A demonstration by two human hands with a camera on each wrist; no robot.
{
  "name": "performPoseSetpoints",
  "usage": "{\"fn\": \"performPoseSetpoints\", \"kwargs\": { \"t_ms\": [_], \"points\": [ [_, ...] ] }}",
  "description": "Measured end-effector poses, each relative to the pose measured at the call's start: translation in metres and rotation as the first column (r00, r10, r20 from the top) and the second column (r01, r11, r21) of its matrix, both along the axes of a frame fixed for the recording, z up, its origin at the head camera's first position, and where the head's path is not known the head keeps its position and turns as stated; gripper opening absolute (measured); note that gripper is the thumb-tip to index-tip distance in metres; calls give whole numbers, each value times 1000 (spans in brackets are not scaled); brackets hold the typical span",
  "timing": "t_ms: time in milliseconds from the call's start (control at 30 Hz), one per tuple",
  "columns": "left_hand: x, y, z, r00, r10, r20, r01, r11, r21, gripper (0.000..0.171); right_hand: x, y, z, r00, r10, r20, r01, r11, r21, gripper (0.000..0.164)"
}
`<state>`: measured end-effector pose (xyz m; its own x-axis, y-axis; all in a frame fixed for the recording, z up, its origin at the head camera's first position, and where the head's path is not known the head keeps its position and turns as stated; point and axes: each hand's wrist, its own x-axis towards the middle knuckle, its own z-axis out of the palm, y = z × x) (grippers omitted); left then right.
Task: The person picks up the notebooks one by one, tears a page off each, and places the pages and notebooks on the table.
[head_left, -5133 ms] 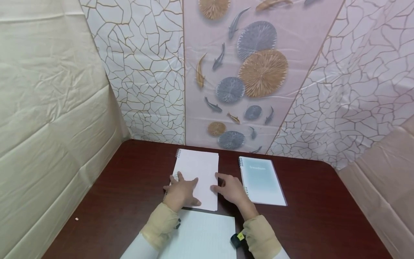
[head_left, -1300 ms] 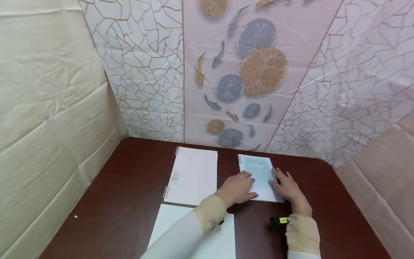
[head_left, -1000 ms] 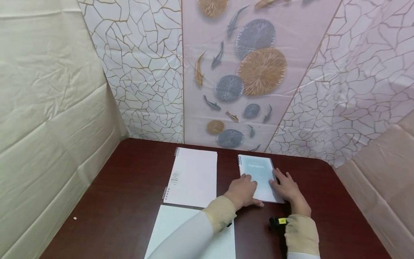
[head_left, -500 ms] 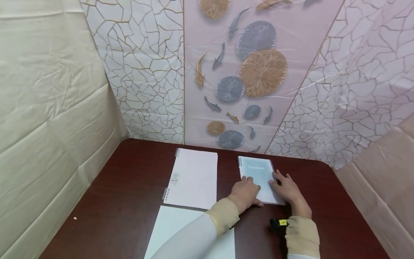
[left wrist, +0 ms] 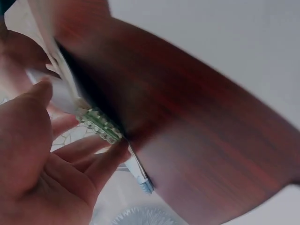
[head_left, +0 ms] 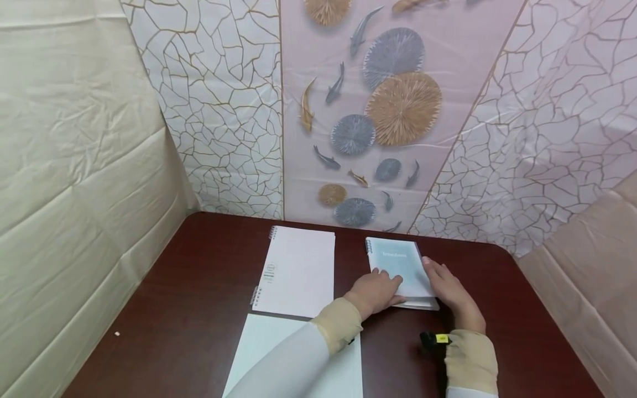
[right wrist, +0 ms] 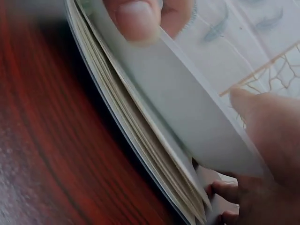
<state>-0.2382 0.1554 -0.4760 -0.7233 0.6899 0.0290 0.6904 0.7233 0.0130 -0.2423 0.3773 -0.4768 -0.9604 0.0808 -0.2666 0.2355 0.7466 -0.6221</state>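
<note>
A dark red-brown table (head_left: 199,287) fills the lower part of the head view, backed by a patterned wall (head_left: 378,110) with fish and round leaf shapes. A large white sheet (head_left: 278,354) lies at the near edge, partly under the left sleeve (head_left: 293,365). Just beyond it lies a white notebook (head_left: 298,271), shut, its spiral along the left side. Right of that, a little apart, lies the smaller blue notebook (head_left: 398,265), also spiral-bound on its left. Its cover and some top pages are lifted off the rest at the near right corner.

The left hand (head_left: 375,290) rests on the blue notebook's near left part, fingers loosely spread and fairly straight, fingertips (left wrist: 117,150) by the spiral. The right hand (head_left: 450,287) grips the right edge, thumb (right wrist: 136,18) on the cover and fingers (right wrist: 225,192) tucked under the raised pages. A small black and yellow device (head_left: 434,338) sits at the right wrist.
</note>
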Motion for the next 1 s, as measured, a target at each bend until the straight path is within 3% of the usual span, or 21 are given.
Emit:
{"fn": "performPoseSetpoints", "kwargs": {
  "t_ms": [233,500,633,767,1000],
  "points": [
    [-1,-2,0,1000,-26,-5,26,1000,7,36,-1,10,9,997,-25,-77,12,986,-166,101],
    [-4,-4,-4,997,-82,2,82,994,66,31,2,10,9,978,-129,-167,99,979,-181,97],
    [-5,-5,-6,995,-97,-13,97,991,92,30,3,5,9,950,-207,-234,164,968,-192,90],
    [-5,-5,-7,994,-108,-25,110,986,122,29,0,-3,7,929,-236,-285,176,959,-220,81],
    [-6,-3,-9,993,-118,-14,118,981,155,26,-2,-6,7,936,-227,-269,126,930,-346,59]
  ]
}}
